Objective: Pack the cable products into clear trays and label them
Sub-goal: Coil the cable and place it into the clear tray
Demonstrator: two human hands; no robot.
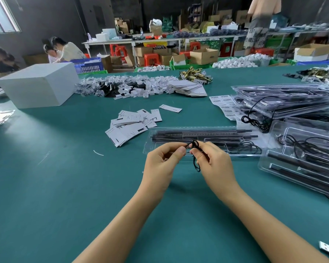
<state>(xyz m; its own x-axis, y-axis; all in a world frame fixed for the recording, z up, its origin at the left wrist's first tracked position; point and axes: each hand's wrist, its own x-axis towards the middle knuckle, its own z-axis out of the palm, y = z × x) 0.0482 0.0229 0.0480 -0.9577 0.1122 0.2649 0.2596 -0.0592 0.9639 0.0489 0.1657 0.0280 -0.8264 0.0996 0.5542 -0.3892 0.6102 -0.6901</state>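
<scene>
My left hand (164, 160) and my right hand (211, 160) meet just in front of a clear tray (203, 141). Between them both pinch a thin black cable (193, 144), bunched at the fingertips, with a loop hanging down to about wrist height. The tray lies flat on the green table and holds long black rods and a coiled black cable at its right end. A loose heap of white label cards (133, 124) lies left of the tray. Barcode sticker sheets (223, 105) lie behind it to the right.
Stacks of filled clear trays (292, 99) and open ones (308, 154) crowd the right side. A white box (40, 84) stands at the back left. Piles of bagged parts (133, 86) and brass hardware (196, 74) lie farther back. A USB plug (328, 248) lies at lower right. Other people work beyond the table.
</scene>
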